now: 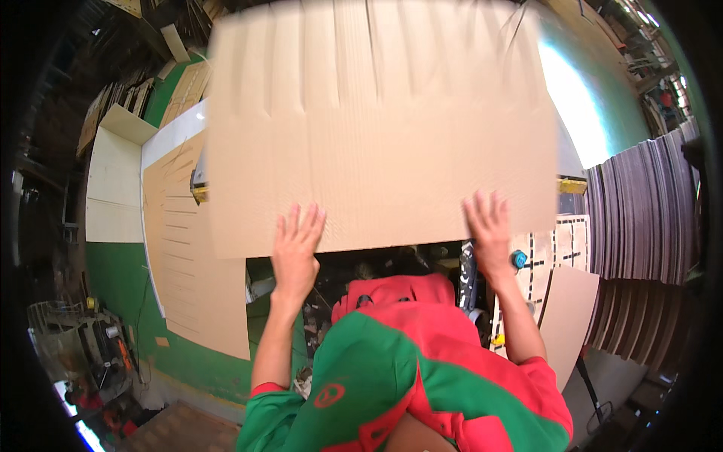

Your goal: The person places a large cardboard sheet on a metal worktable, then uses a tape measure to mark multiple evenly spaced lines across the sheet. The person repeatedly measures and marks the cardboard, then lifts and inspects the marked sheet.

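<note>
A large brown cardboard sheet (384, 151) spreads out in front of me, with creases and a dark slit running down its far half. Near its lower left edge my left hand (297, 245) lies on top, fingers stretched forward and a little apart. Close to the lower right corner my right hand (488, 233) rests on the same sheet, its fingers also extended and slightly blurred. Neither hand is wrapped round anything. What supports the sheet is mostly hidden beneath it; yellow-and-black parts (572, 185) show past its right side.
At my left lies another cardboard sheet (203, 279) with rows of slits. A tall stack of cardboard (640, 211) stands at the right. Nearer is a pale board with black dashes (561, 237), with a small blue round object (519, 259) and a smaller cardboard piece (568, 309).
</note>
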